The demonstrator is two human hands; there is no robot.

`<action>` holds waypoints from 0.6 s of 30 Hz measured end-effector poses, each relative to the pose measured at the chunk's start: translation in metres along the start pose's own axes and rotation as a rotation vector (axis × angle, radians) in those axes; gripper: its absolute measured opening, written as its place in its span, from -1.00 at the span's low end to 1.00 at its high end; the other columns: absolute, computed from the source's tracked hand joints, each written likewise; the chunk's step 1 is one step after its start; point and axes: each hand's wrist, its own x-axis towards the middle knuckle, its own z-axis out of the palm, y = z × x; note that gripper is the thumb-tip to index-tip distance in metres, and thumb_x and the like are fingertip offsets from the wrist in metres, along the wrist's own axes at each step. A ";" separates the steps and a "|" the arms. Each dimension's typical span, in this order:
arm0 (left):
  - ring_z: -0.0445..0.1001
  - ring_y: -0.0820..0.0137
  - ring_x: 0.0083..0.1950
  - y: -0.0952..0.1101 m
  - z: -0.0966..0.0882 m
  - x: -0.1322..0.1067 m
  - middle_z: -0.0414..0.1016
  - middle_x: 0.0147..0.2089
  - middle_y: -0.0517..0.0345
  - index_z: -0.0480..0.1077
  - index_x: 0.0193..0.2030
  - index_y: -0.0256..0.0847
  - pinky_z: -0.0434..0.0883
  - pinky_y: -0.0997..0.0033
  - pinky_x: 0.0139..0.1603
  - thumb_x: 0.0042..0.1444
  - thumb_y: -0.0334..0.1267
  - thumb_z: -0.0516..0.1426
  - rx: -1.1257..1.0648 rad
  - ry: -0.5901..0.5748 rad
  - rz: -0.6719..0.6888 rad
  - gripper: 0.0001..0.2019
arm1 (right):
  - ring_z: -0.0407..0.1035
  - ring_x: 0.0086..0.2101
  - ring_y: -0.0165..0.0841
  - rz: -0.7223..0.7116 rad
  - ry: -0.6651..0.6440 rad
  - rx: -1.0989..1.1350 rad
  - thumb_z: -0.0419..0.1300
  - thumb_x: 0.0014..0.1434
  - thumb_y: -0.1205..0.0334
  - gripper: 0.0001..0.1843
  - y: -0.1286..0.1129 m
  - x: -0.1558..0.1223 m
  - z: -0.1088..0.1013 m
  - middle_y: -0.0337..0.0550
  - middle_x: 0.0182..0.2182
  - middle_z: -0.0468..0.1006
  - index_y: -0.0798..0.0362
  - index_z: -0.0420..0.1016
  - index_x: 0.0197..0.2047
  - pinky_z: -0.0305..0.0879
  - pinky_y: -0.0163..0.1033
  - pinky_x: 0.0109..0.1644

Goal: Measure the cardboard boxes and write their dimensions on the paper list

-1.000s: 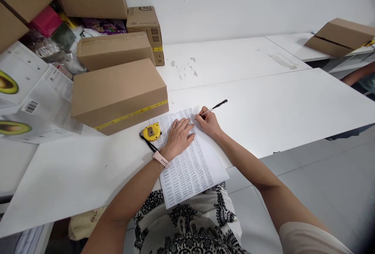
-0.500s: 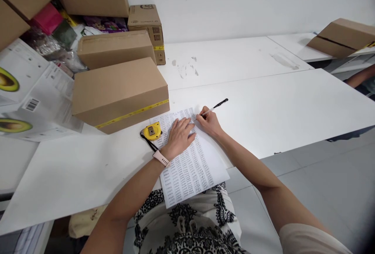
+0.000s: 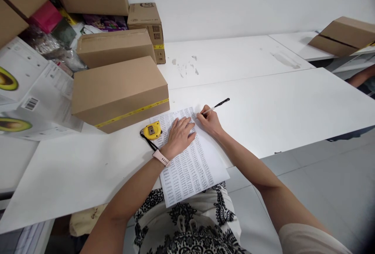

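Observation:
A white sheet of paper (image 3: 202, 168) covered in columns of handwriting lies on the table, its near end jutting over the front edge. My left hand (image 3: 180, 135) rests flat on it with the fingers stretched out. At the sheet's upper right edge, my right hand (image 3: 209, 121) is closed round a pen (image 3: 218, 105) with a clear barrel and black end. The pen's tip is hidden by my fingers. Left of my left hand sits a yellow tape measure (image 3: 152, 130) with a black strap, partly over the sheet's left edge.
A taped cardboard box (image 3: 123, 94) stands just beyond the tape measure, with more cartons behind it. White boxes with avocado pictures (image 3: 38, 94) are at the left. Another cardboard box (image 3: 342, 37) sits far right, near another person's arm (image 3: 361, 76). The white table (image 3: 272, 109) extends rightward.
My right hand and the pen have shifted very slightly to the right. The left hand, paper and tape measure stay in place.

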 end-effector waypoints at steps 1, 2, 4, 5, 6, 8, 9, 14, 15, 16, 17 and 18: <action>0.26 0.06 0.45 0.000 0.000 0.000 0.37 0.39 -0.15 0.44 0.19 -0.27 0.10 -0.08 0.50 0.35 -0.22 0.12 0.000 0.001 0.001 -0.67 | 0.08 -0.54 -0.44 -0.003 -0.002 -0.003 0.16 0.05 0.20 -0.80 0.000 0.000 0.000 -0.39 -0.63 0.18 -0.04 0.16 -0.46 0.02 -0.25 -0.43; 0.26 0.06 0.45 0.000 0.000 0.000 0.38 0.39 -0.15 0.44 0.19 -0.26 0.10 -0.09 0.50 0.34 -0.22 0.12 -0.003 0.003 0.000 -0.67 | 0.08 -0.54 -0.44 -0.005 -0.005 -0.006 0.16 0.05 0.20 -0.80 0.000 0.000 0.000 -0.39 -0.63 0.18 -0.04 0.16 -0.47 0.02 -0.25 -0.43; 0.26 0.06 0.45 0.000 0.000 0.000 0.38 0.39 -0.15 0.44 0.19 -0.24 0.11 -0.10 0.49 0.34 -0.22 0.12 -0.008 0.005 -0.002 -0.67 | 0.07 -0.55 -0.44 0.001 -0.008 -0.005 0.16 0.04 0.20 -0.80 0.000 0.000 0.000 -0.39 -0.63 0.18 -0.04 0.16 -0.47 0.02 -0.25 -0.43; 0.26 0.07 0.45 0.000 0.000 0.000 0.38 0.38 -0.15 0.44 0.18 -0.23 0.11 -0.10 0.49 0.34 -0.22 0.12 -0.009 0.006 -0.002 -0.68 | 0.07 -0.55 -0.44 0.006 -0.010 -0.001 0.16 0.04 0.20 -0.80 0.000 0.000 0.000 -0.39 -0.63 0.18 -0.04 0.16 -0.48 0.02 -0.25 -0.43; 0.26 0.07 0.45 0.000 0.000 0.000 0.38 0.38 -0.14 0.44 0.18 -0.23 0.11 -0.10 0.49 0.34 -0.22 0.12 -0.008 0.006 -0.003 -0.68 | 0.07 -0.55 -0.44 0.010 -0.011 0.003 0.16 0.04 0.20 -0.80 0.000 0.000 0.000 -0.39 -0.63 0.18 -0.04 0.16 -0.47 0.01 -0.25 -0.43; 0.27 0.08 0.45 0.000 0.000 0.000 0.38 0.39 -0.13 0.44 0.18 -0.22 0.11 -0.09 0.50 0.34 -0.22 0.12 -0.003 0.007 -0.003 -0.68 | 0.07 -0.55 -0.44 0.011 -0.010 0.006 0.16 0.04 0.20 -0.80 0.000 0.000 0.000 -0.40 -0.63 0.18 -0.04 0.16 -0.47 0.01 -0.25 -0.44; 0.27 0.08 0.45 0.000 0.000 0.000 0.38 0.39 -0.12 0.44 0.17 -0.22 0.11 -0.08 0.50 0.34 -0.22 0.12 -0.001 0.008 -0.003 -0.68 | 0.07 -0.55 -0.44 0.008 -0.009 0.005 0.16 0.04 0.20 -0.80 0.000 0.000 0.000 -0.39 -0.63 0.18 -0.04 0.16 -0.47 0.01 -0.25 -0.44; 0.27 0.08 0.45 0.001 -0.001 0.000 0.38 0.38 -0.12 0.45 0.17 -0.22 0.11 -0.08 0.50 0.34 -0.22 0.12 -0.003 0.008 -0.001 -0.69 | 0.07 -0.53 -0.44 0.012 0.010 0.021 0.15 0.04 0.22 -0.81 0.000 0.000 -0.001 -0.39 -0.62 0.17 -0.04 0.16 -0.48 0.01 -0.25 -0.43; 0.27 0.07 0.45 0.001 -0.001 0.000 0.38 0.38 -0.13 0.45 0.17 -0.23 0.10 -0.08 0.50 0.34 -0.22 0.12 -0.003 0.005 -0.002 -0.68 | 0.07 -0.54 -0.44 0.012 0.011 0.025 0.15 0.04 0.22 -0.80 0.000 0.000 -0.001 -0.39 -0.62 0.16 -0.04 0.16 -0.48 0.01 -0.25 -0.43; 0.27 0.07 0.45 0.001 -0.001 0.000 0.38 0.39 -0.14 0.45 0.17 -0.24 0.10 -0.08 0.50 0.34 -0.23 0.13 -0.001 0.003 -0.004 -0.68 | 0.06 -0.54 -0.44 0.011 0.010 0.027 0.15 0.05 0.21 -0.80 0.000 0.000 -0.001 -0.39 -0.62 0.16 -0.04 0.16 -0.48 0.00 -0.25 -0.43; 0.27 0.07 0.45 0.001 -0.001 0.000 0.38 0.39 -0.14 0.45 0.18 -0.25 0.10 -0.07 0.50 0.34 -0.23 0.13 0.001 0.000 -0.007 -0.68 | 0.06 -0.54 -0.44 0.006 0.007 0.026 0.16 0.05 0.21 -0.80 0.000 0.000 -0.001 -0.39 -0.62 0.16 -0.04 0.16 -0.48 0.00 -0.25 -0.43; 0.26 0.07 0.45 0.001 -0.001 0.000 0.38 0.39 -0.14 0.45 0.18 -0.25 0.10 -0.07 0.50 0.34 -0.22 0.13 0.002 -0.001 -0.009 -0.68 | 0.06 -0.54 -0.44 0.000 0.004 0.023 0.16 0.06 0.21 -0.80 0.000 0.000 -0.001 -0.39 -0.62 0.16 -0.04 0.16 -0.47 0.00 -0.25 -0.43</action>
